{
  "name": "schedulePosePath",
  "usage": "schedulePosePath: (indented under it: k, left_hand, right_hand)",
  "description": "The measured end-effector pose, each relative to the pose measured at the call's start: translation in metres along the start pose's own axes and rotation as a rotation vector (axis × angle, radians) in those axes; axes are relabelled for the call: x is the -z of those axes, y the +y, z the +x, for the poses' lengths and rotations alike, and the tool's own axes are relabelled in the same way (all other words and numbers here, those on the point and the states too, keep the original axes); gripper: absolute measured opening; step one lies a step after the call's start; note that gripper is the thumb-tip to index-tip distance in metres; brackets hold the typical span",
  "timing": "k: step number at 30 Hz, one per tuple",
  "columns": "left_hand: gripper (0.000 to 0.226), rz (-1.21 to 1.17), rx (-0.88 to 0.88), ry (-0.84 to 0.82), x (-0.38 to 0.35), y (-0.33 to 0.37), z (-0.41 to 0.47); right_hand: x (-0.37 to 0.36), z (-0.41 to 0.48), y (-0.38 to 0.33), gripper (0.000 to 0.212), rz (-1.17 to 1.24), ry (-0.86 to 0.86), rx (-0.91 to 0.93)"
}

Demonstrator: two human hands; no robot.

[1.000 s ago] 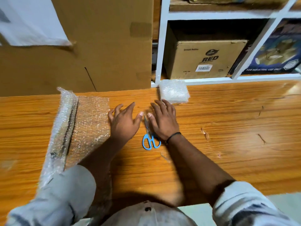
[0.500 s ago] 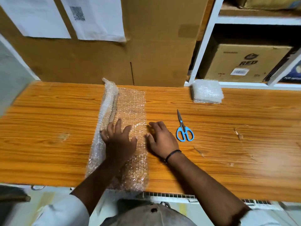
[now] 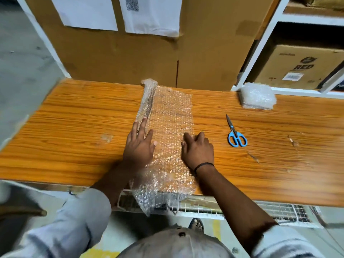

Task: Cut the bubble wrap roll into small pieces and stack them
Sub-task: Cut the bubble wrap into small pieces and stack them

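Lying flat across the orange wooden table (image 3: 74, 127), the clear bubble wrap roll (image 3: 172, 116) is partly unrolled. Its near end hangs over the table edge towards the person. The part that is rolled up (image 3: 148, 97) makes a thin tube along the left side of the sheet.

The left hand (image 3: 138, 148) is on the left side of the wrap. Its fingers (image 3: 142, 127) are straight and a little spread. They press down on the rolled tube and the sheet beside it, and they grip nothing.

The right hand (image 3: 198, 151), with a black band at the wrist, rests on the right edge of the wrap. Its fingers (image 3: 200, 136) are a little bent, the tips lie on the plastic, and nothing is closed inside them.

To the right of the wrap, apart from it, lie the blue-handled scissors (image 3: 236, 135) with blades closed and pointing away from the person. Further right and behind them sits a small stack of cut bubble wrap pieces (image 3: 257, 95), close to the white shelf frame (image 3: 260, 43). Behind the wrap stands a large brown cardboard box (image 3: 204, 53).
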State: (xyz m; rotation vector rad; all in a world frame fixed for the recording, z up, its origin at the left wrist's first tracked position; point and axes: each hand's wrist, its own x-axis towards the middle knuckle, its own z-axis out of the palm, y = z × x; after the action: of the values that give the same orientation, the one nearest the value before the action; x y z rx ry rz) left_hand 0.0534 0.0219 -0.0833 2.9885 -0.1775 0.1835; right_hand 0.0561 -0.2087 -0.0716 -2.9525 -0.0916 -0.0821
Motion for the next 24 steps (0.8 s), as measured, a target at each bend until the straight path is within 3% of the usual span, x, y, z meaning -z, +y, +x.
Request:
schedulePosePath:
  k: [4, 7, 14, 24]
  left_hand:
    - [0.066, -0.013, -0.067, -0.173, 0.023, -0.004, 0.006]
    - [0.081, -0.083, -0.073, -0.199, 0.031, 0.004, -0.013]
    - [0.098, -0.204, 0.075, -0.344, 0.032, 0.014, -0.080]
    - [0.122, -0.158, -0.066, -0.459, 0.053, 0.003, -0.104]
  right_hand:
    - [0.006, -0.002, -0.008, 0.036, -0.010, -0.029, -0.052]
    - [0.011, -0.015, -0.016, 0.047, -0.030, -0.060, -0.092]
    - [0.015, -0.074, -0.035, 0.061, 0.080, -0.174, -0.190]
    - [0.016, -0.080, -0.039, 0.063, 0.264, -0.087, -0.108]
